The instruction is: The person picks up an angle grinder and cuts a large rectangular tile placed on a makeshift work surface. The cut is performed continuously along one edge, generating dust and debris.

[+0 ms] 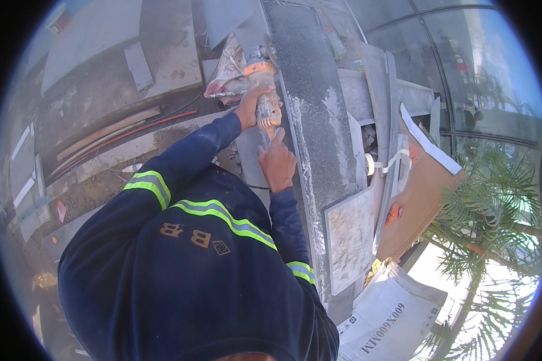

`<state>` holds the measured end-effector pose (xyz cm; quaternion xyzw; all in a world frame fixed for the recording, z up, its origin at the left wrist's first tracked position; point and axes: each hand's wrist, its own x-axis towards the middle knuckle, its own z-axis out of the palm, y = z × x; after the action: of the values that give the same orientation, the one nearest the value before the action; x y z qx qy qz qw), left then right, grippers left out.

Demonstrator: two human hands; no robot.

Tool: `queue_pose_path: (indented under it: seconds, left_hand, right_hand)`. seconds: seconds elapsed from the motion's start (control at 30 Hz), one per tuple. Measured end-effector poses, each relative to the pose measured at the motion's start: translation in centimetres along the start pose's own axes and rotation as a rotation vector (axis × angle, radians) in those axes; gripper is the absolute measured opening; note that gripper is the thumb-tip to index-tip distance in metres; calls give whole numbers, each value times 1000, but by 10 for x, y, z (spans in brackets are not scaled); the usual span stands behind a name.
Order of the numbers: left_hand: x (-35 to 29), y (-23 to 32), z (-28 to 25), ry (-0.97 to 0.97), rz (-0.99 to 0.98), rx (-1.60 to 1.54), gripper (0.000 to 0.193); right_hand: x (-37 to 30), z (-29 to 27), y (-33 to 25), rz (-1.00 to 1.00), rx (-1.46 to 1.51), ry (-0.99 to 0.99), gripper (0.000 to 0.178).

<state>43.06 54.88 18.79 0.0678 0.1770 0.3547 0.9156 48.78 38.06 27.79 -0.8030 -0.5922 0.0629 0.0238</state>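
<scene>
A dusty orange and grey angle grinder [267, 99] is in front of me, its head pointing away. My left hand [250, 107] wraps round its body from the left side. At the near, tail end, my right hand [277, 163] has curled fingers, with the index finger stretched along the tool; its grip is partly hidden. The grinder's head lies beside the left edge of a long dark grey stone slab [313, 78], which is streaked with white dust. I cannot make out the disc clearly.
A crumpled sack [229, 69] lies just left of the grinder. On the right are a pale tile [350, 240], upright strips, brown cardboard [418, 195], a white printed sheet [391, 313], palm fronds [488, 210] and glass panels [464, 54]. Timber strips [108, 132] lie at left.
</scene>
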Motion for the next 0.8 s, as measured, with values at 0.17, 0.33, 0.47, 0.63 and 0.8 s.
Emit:
queue_pose_path:
  seconds: [0.17,0.33,0.47,0.63,0.8]
  left_hand:
    - [-4,-1,1,-3,0,-2,35]
    - [-21,-5,5,1,30,19,35]
    - [-28,-8,6,15,18,15,34]
    - [-28,-9,5,-12,28,13,34]
    - [-21,-5,4,-23,17,18,34]
  right_hand:
    - [-5,0,-1,-4,-18,29,76]
    - [-17,-6,-3,17,-5,-9,74]
    - [-26,-11,-6,21,-24,-6,69]
    - [-25,-10,-4,27,5,-14,71]
    - [-15,-5,0,1,36,10,75]
